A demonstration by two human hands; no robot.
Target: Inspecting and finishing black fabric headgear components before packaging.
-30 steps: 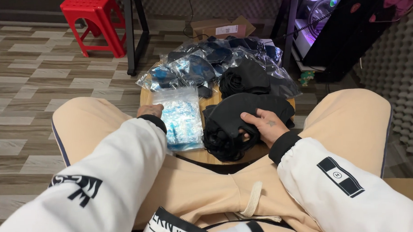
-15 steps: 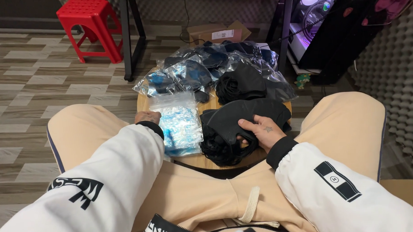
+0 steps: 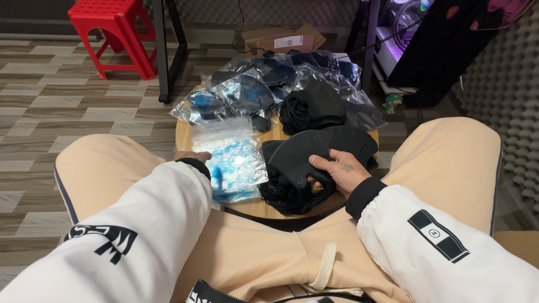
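The person sits with knees apart in beige trousers, a small round wooden table (image 3: 265,206) between the legs. The right hand (image 3: 340,170) lies on a stack of black fabric face masks (image 3: 309,162) at the table's near right; its fingers (image 3: 318,163) curl around the top mask's edge, thumb tucked beneath, pinching it. The left hand (image 3: 192,156) is mostly hidden behind its own white sleeve (only the knuckles show), so how far it is open cannot be told; it sits at the left edge of a clear plastic bag of light-blue masks (image 3: 234,161), touching or just beside it. Behind these lies a second heap of black masks (image 3: 310,108), and farther back a pile of clear bags holding dark masks (image 3: 261,86). A red plastic stool (image 3: 113,25) stands on the wood-pattern floor, well apart, at the upper left.
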